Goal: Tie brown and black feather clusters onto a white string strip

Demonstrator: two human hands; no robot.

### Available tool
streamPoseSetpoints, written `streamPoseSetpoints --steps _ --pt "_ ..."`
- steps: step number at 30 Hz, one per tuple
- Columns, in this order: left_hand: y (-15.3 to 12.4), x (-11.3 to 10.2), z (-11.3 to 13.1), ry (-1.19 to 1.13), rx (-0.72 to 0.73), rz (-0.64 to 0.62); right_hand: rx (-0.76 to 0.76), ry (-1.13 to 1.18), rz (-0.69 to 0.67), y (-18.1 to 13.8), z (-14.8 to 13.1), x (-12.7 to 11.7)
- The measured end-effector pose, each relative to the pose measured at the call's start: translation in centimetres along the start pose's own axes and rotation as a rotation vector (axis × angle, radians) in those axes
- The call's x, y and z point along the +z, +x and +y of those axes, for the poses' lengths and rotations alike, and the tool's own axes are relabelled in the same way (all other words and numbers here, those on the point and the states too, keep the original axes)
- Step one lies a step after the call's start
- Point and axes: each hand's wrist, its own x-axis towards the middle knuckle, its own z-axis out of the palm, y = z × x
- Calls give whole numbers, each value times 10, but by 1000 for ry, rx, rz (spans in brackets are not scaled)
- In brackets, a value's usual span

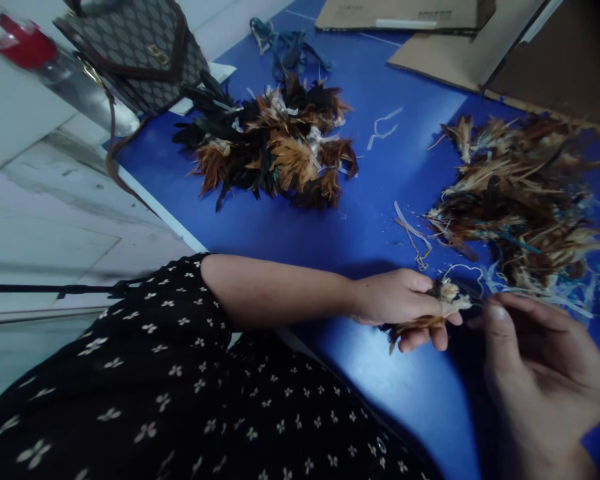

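My left hand [400, 297] is closed around a small bundle of brown feathers [450, 293], its pale quill ends sticking out past the thumb. My right hand [545, 360] is close by on the right, thumb and forefinger pinched together near those ends. A thin pale string [463, 267] loops from the bundle toward the right fingertips; whether the pinch grips it is too blurred to tell. Beyond the right hand lies a large heap of brown feather bunches [520, 193]. Farther left is another pile of black and orange-brown feather bunches [290, 147].
Everything lies on a blue table [380, 173]. Cut string scraps [413, 230] are near my hands. Cardboard [445, 60] covers the back right. A patterned handbag [135, 53], a red-labelled bottle [55, 67] and dark teal ribbons [293, 47] are at the back left.
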Motion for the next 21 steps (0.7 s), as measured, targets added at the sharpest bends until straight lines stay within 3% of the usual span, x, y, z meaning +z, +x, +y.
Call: streamPoseSetpoints --steps 4,11,14,19,21 --pt "5 -6 -3 8 -16 -49 -299 -63 -171 10 -3 -7" --pt "5 -9 -10 23 -46 -38 -389 -94 -271 9 5 -5" --pt "2 -8 -7 6 -31 -51 -323 -73 -301 8 2 -4" --pt "0 -8 -4 -41 -20 -91 -17 105 -324 5 -5 1" --pt "1 -8 -5 -73 -18 -80 30 145 -301 4 -6 1"
